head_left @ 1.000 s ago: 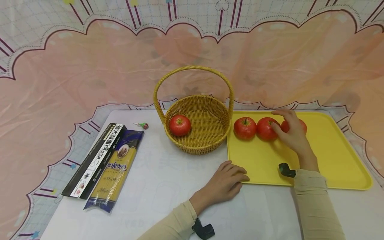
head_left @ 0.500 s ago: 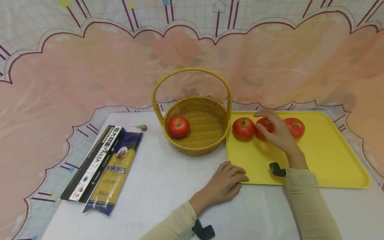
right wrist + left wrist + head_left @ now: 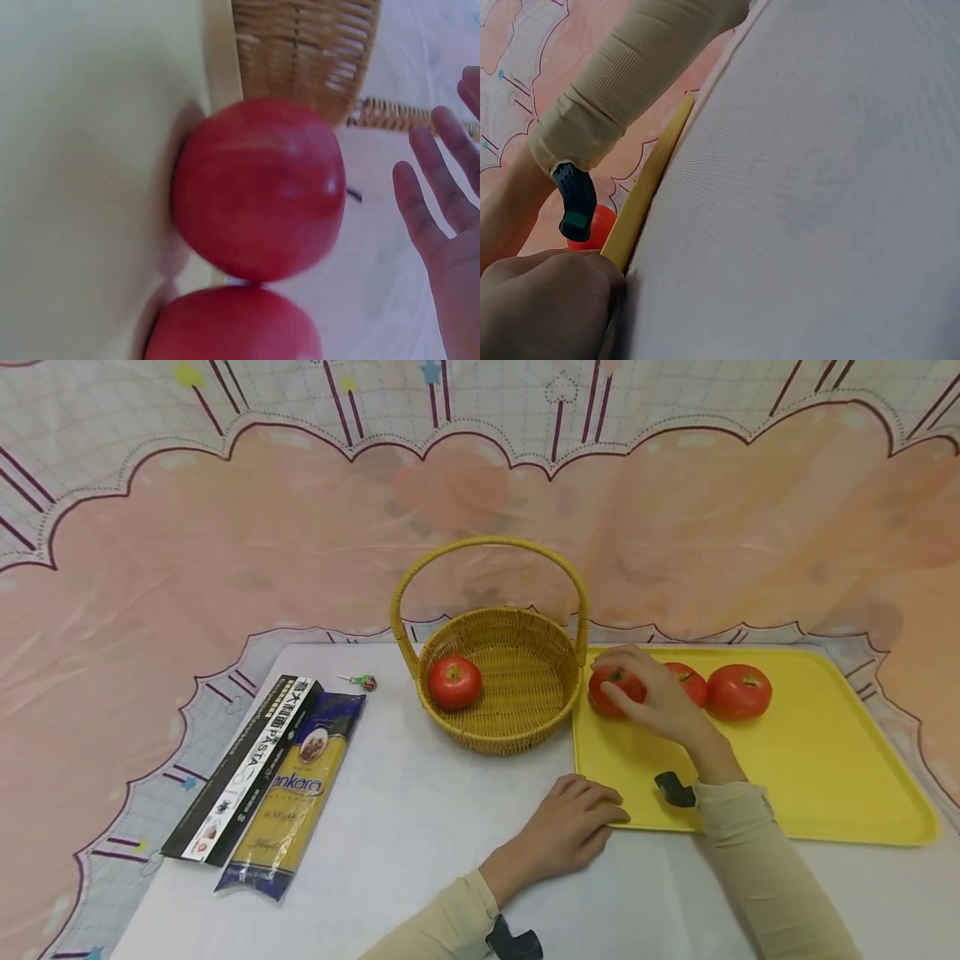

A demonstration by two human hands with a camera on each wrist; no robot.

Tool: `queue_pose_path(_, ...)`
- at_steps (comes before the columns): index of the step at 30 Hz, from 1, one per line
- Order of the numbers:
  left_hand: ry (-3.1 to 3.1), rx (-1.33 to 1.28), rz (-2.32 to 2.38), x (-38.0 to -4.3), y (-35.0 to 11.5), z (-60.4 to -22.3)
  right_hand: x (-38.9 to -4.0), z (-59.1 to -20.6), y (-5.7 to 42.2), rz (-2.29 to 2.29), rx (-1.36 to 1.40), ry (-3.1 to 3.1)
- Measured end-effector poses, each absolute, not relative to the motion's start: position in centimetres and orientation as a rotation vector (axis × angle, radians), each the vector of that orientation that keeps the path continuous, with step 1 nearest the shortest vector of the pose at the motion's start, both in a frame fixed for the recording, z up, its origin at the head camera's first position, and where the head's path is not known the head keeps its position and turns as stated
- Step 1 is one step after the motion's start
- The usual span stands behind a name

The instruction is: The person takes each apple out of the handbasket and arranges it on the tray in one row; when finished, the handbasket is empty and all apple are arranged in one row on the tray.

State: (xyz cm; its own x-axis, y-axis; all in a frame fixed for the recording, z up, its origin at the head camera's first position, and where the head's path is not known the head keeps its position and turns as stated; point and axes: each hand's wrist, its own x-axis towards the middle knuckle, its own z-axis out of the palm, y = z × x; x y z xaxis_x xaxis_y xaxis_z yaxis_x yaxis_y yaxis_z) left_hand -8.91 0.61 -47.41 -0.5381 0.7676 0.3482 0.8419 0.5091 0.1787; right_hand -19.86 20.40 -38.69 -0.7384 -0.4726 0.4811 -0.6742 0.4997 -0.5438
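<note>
My right hand hovers over the leftmost red apple on the yellow tray. In the right wrist view its fingers are spread, with a gap between them and the apple. Two more apples, a middle one and a right one, sit beside it in a row. Another apple lies in the left side of the wicker basket. My left hand rests on the table, fingertips at the tray's near left corner; the left wrist view shows it beside the tray edge.
The basket's tall handle arches over it, left of the tray. A black and white pasta box and an Ankara spaghetti bag lie at the left. A small lollipop is behind them. A patterned cloth hangs at the back.
My right hand has moved left along the row, from near the right apples to above the leftmost one. The left hand has stayed at the tray corner.
</note>
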Motion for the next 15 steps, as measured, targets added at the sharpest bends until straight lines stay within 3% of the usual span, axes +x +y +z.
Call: queue_pose_path(15,-2.555,-1.434,-0.365,-8.6,0.7,-46.9,-21.4,-38.0,16.0,0.905,1.231,-2.536)
